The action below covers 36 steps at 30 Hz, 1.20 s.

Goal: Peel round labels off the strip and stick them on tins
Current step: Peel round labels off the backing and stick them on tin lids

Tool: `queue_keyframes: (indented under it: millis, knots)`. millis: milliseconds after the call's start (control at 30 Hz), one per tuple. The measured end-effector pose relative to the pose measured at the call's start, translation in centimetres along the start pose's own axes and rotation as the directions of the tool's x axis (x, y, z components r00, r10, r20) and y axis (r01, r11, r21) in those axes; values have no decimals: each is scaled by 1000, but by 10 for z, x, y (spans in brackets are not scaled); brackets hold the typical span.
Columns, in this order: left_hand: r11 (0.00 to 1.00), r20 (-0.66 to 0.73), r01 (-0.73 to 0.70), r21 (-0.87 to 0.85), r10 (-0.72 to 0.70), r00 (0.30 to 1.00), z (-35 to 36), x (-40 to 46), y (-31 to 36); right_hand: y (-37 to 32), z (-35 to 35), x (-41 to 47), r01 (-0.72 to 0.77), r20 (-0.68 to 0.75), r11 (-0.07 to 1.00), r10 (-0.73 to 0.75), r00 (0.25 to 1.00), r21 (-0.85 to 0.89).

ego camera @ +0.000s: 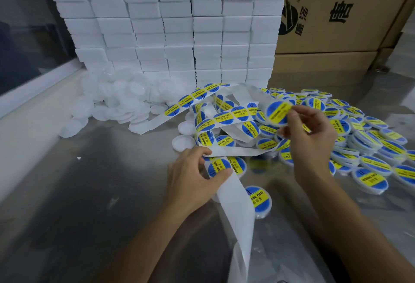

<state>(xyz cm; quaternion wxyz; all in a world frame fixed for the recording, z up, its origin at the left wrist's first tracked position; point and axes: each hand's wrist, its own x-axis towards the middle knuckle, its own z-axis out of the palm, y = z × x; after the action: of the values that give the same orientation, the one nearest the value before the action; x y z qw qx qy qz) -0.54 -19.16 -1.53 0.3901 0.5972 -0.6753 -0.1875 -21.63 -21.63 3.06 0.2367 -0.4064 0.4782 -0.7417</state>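
Left hand [197, 170]: pinching the white label strip [235, 201] against the metal table [89, 192], thumb lying on a blue-and-yellow round label [219, 167]. Right hand [307, 134]: fingertips gripping a labelled tin [277, 111], holding it raised. Labelled tins [370, 154] are piling at right; unlabelled white tins [116, 103] are lying at left before stacked white boxes [179, 24]. Cardboard cartons [336, 13] are standing behind.
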Motion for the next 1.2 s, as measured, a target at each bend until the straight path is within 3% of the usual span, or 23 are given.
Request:
queue_keyframes:
  millis: [133,267,333,433,500,567,633,700,800,900,1200]
  knots:
    - [1000,69,-3,25,1,998,-3,-2,5,12,-28,28,-178,-147,979,192,970,101]
    - [999,47,-5,44,3,999,-2,-1,7,18,-42,41,-422,-37,866,447,894,266]
    - [1000,36,-1,14,0,999,-1,0,5,17,-40,42,-470,12,848,482,876,244]
    - [997,43,4,-78,-1,999,1,1,3,13,-35,40,-456,-28,880,463,886,131]
    - [987,20,18,-158,-15,1000,2,3,2,14,-34,37,-349,-101,935,342,934,-61]
    - [963,-9,42,-266,-46,999,2,6,2,11,-28,29,-116,-111,925,80,991,-363]
    - [908,-49,78,-413,-108,993,1,9,3,5,-18,15,138,41,900,-133,990,-414]
    - [842,-122,95,-531,-187,975,-1,11,5,1,-5,-1,327,279,886,-239,930,-330]
    - [744,-145,97,-661,-253,956,-5,12,8,-1,13,-28,487,566,826,-267,780,-282]
    - [676,-103,90,-732,-239,965,-8,10,13,4,24,-46,592,695,768,-288,659,-243]
    - [699,-80,13,-715,-100,992,-9,9,18,9,26,-49,611,699,733,-268,663,-298]
